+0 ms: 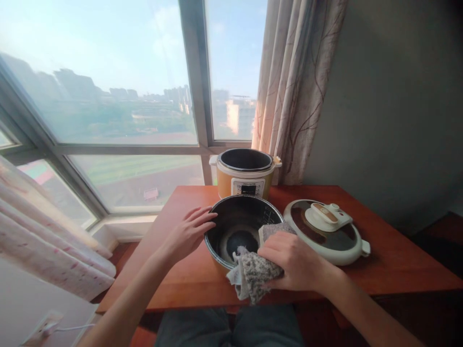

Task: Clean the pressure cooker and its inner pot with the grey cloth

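Note:
A dark-lined inner pot (249,212) with a brownish outside stands on the table before me. My left hand (191,229) lies against its left rim, fingers stretched out and their tips reaching just over the edge; the thumb is hidden. In my right hand (292,260) is a bunched grey cloth (255,272), squeezed in the closed fingers. The cloth lies across the pot's near right rim, with part of it sticking up beyond the knuckles. Pale marks show on the pot's bottom.
Behind the pot stands the cooker body (242,180) with a control panel. Its round lid (325,233), handle upward, lies to the right on the wooden table (398,265). Windows and curtains (296,86) rise behind; a wall socket (43,330) with a plug is at lower left.

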The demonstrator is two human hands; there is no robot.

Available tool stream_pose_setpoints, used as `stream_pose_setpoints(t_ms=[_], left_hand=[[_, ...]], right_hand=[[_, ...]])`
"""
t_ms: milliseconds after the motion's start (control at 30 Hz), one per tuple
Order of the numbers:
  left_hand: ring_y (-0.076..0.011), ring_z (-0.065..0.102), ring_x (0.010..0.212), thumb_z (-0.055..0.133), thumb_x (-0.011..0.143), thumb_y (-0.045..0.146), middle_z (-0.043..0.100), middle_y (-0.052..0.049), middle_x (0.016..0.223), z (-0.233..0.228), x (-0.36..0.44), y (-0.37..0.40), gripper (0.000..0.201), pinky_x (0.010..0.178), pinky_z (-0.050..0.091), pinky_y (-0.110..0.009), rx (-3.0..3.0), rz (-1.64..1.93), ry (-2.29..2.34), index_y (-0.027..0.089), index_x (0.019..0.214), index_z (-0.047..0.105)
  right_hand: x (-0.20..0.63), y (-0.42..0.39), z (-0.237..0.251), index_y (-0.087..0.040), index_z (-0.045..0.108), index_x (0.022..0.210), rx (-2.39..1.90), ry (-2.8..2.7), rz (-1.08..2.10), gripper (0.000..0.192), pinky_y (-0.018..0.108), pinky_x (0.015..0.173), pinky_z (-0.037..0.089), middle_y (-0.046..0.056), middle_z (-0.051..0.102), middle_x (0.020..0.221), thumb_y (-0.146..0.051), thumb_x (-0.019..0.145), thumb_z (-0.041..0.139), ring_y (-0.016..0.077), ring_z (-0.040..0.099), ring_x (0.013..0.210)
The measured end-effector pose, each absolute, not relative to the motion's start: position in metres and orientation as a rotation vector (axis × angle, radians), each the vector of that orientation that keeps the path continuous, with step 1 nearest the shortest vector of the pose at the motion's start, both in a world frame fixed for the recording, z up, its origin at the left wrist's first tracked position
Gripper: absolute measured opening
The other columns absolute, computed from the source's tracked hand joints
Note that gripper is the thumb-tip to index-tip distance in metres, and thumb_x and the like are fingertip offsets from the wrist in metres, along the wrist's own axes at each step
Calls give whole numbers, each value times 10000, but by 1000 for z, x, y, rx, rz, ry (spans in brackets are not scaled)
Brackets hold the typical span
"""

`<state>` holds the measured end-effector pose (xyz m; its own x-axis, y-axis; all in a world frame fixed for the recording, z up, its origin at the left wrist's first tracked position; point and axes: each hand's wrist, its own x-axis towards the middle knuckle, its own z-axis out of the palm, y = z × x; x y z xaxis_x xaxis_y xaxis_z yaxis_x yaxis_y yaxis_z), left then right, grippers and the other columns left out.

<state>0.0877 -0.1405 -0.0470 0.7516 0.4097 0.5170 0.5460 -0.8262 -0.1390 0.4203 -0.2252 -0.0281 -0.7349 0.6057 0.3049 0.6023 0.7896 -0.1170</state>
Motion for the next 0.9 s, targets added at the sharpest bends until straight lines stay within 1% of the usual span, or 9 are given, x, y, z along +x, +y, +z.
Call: stream_pose_setpoints(t_ms=[67, 200, 267, 333, 433, 567, 700, 800, 900], left_hand=[[-232, 581, 1277, 464, 925, 93, 708, -65, 1264, -46, 93, -156, 323, 1123, 416, -454, -2653, -723, -743, 210, 1144, 671], [-209, 625, 1190, 461, 929, 93, 751, -48, 1076, -47, 111, -194, 268, 1129, 409, -421, -2697, -781, -777, 201, 1069, 663], [-207, 649, 1125, 447, 930, 90, 746, -50, 1017, -48, 125, -212, 264, 1128, 411, -431, -2724, -806, -813, 192, 1058, 654], [-212, 667, 1050, 438, 923, 94, 736, -62, 1006, -50, 140, -227, 268, 1100, 442, -448, -2745, -814, -847, 185, 1064, 647], [-222, 679, 971, 443, 900, 77, 729, -84, 998, -52, 160, -243, 263, 1017, 514, -438, -2748, -783, -922, 175, 1030, 649], [-226, 698, 912, 427, 911, 65, 734, -86, 950, -52, 172, -248, 255, 945, 564, -420, -2688, -807, -968, 168, 963, 654], [-214, 715, 927, 420, 973, 127, 750, -76, 964, -52, 164, -240, 241, 973, 568, -417, -2698, -883, -875, 168, 988, 656], [-207, 711, 1021, 415, 1005, 177, 758, -79, 1033, -49, 152, -230, 243, 1048, 541, -408, -2715, -890, -760, 159, 1043, 655], [-194, 691, 1107, 405, 1012, 163, 759, -66, 1074, -45, 137, -220, 252, 1106, 504, -389, -2722, -854, -657, 157, 1056, 653]], right_hand=[[417, -229, -27, -196, 662, 974, -955, -2662, -20, 446, 369, 781, 381, 48, 696, 911, -602, 804, 728, 243, 613, 844], [411, -235, -29, -196, 648, 955, -1043, -2647, -94, 442, 371, 763, 369, 45, 686, 912, -579, 771, 770, 247, 595, 844], [408, -238, -32, -196, 643, 944, -1064, -2627, -143, 451, 372, 748, 359, 45, 682, 896, -592, 768, 766, 246, 587, 828], [404, -241, -36, -196, 640, 925, -1064, -2596, -186, 464, 374, 732, 349, 47, 677, 875, -624, 778, 741, 243, 577, 805], [398, -246, -42, -191, 635, 904, -1043, -2510, -225, 471, 381, 721, 341, 64, 672, 858, -656, 835, 651, 243, 565, 779], [392, -253, -46, -183, 629, 915, -1020, -2413, -225, 431, 388, 731, 346, 83, 670, 861, -611, 889, 589, 250, 565, 788], [386, -252, -47, -188, 615, 888, -1018, -2381, -242, 454, 372, 709, 330, 64, 651, 805, -640, 891, 578, 233, 556, 747], [382, -251, -46, -195, 593, 836, -1016, -2411, -265, 489, 359, 670, 304, 43, 630, 758, -682, 877, 579, 213, 543, 702], [380, -250, -45, -193, 595, 854, -1008, -2462, -263, 497, 356, 658, 303, 32, 630, 763, -691, 864, 597, 206, 548, 699]])
